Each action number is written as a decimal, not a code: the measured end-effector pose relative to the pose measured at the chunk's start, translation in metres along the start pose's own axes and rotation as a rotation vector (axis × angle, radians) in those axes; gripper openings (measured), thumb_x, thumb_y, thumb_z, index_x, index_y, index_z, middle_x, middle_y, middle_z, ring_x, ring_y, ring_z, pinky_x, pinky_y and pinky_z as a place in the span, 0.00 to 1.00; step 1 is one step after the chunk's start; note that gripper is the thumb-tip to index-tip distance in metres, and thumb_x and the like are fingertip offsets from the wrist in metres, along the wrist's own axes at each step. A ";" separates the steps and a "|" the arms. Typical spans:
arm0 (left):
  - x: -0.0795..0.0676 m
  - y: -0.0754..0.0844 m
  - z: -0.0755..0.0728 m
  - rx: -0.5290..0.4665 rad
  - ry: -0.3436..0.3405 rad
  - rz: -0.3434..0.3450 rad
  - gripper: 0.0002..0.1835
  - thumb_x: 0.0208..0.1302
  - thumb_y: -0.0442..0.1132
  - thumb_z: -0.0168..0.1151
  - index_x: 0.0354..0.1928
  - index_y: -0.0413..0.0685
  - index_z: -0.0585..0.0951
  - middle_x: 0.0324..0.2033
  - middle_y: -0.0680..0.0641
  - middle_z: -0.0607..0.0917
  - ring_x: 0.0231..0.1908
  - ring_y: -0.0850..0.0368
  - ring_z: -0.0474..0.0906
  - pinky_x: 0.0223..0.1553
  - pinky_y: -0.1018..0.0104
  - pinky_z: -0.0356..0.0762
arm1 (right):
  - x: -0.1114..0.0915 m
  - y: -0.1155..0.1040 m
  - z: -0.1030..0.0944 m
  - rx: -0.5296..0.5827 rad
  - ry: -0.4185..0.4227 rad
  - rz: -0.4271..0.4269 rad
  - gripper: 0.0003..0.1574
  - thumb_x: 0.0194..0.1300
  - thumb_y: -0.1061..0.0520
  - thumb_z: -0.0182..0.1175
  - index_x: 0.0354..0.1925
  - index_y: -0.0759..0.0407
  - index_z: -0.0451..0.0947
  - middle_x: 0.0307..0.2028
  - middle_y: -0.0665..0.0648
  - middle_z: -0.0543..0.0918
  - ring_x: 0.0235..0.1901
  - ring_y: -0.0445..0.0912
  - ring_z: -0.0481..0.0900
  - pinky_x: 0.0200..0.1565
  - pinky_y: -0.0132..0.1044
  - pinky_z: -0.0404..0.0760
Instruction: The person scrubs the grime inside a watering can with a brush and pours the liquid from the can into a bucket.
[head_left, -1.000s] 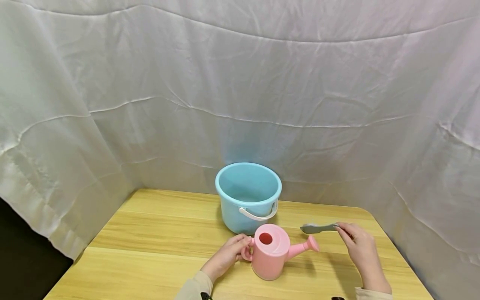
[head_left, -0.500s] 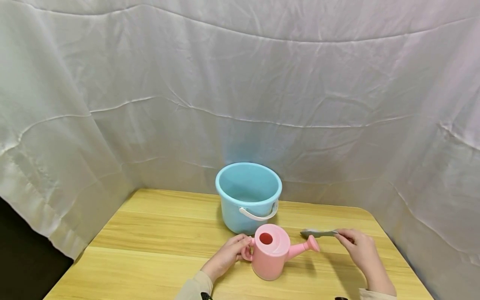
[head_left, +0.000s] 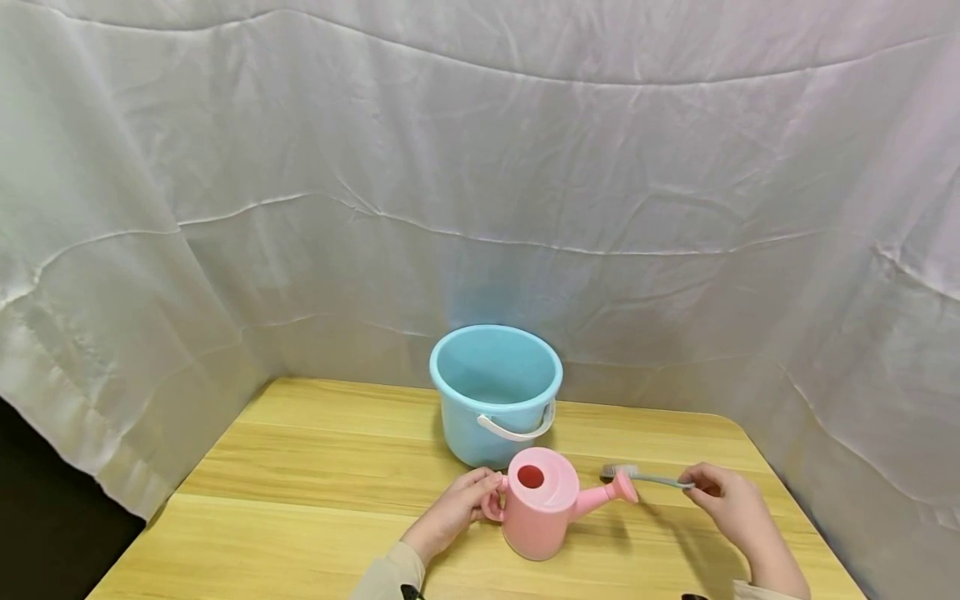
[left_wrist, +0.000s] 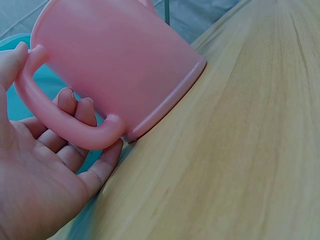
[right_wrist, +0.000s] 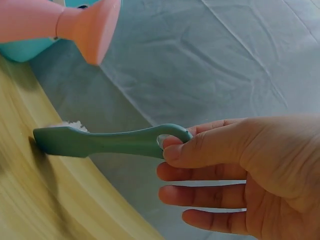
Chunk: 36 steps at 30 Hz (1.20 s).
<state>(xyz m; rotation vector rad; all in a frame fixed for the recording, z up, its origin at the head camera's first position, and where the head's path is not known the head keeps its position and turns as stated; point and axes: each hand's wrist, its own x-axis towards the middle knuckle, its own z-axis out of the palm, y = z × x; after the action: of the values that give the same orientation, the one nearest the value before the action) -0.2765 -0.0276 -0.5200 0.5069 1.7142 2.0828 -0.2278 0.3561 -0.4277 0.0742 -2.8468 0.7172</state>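
A pink watering can (head_left: 536, 529) stands upright on the table, its spout pointing right. My left hand (head_left: 453, 512) holds its handle (left_wrist: 62, 122): the thumb lies at the top, and fingertips come through the loop. To the right, my right hand (head_left: 731, 512) pinches the holed handle end of a grey-green scrubbing brush (right_wrist: 120, 142) between thumb and index finger. The brush lies nearly level, its white bristles (right_wrist: 75, 125) facing up. In the head view its head sits just behind the spout's rose (head_left: 625, 487). The other right fingers extend free below the handle.
A light blue bucket (head_left: 498, 429) with a white handle (head_left: 517, 433) stands close behind the watering can. Grey curtains (head_left: 480, 183) enclose the wooden table (head_left: 300, 517) at the back and both sides.
My right hand has moved slightly right and nearer to me, and the brush has rolled so its bristles show on top. The left hand and watering can have stayed put.
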 end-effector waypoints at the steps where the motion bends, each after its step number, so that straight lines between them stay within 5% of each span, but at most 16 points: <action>1: 0.000 0.000 0.000 0.001 0.001 0.000 0.12 0.73 0.48 0.50 0.38 0.48 0.75 0.24 0.54 0.75 0.31 0.59 0.77 0.42 0.66 0.81 | 0.000 0.002 0.000 0.011 -0.011 0.008 0.06 0.59 0.62 0.66 0.37 0.53 0.82 0.35 0.52 0.87 0.30 0.30 0.75 0.33 0.33 0.75; 13: 0.000 0.000 0.000 0.011 0.009 0.000 0.13 0.73 0.48 0.50 0.39 0.47 0.75 0.23 0.53 0.74 0.32 0.58 0.77 0.43 0.67 0.82 | -0.002 0.028 0.007 0.127 -0.089 0.055 0.12 0.58 0.67 0.65 0.42 0.62 0.79 0.38 0.56 0.86 0.33 0.28 0.76 0.35 0.29 0.76; 36: 0.000 -0.001 0.000 0.004 -0.006 0.007 0.12 0.73 0.48 0.50 0.39 0.47 0.75 0.23 0.55 0.74 0.31 0.60 0.76 0.43 0.65 0.82 | -0.005 0.056 0.032 0.222 -0.062 0.078 0.18 0.53 0.68 0.69 0.42 0.68 0.75 0.32 0.55 0.81 0.29 0.30 0.72 0.34 0.27 0.76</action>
<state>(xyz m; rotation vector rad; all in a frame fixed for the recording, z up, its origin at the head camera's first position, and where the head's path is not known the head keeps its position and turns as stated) -0.2764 -0.0277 -0.5212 0.5209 1.7156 2.0812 -0.2346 0.3902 -0.4826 0.0189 -2.8292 1.0630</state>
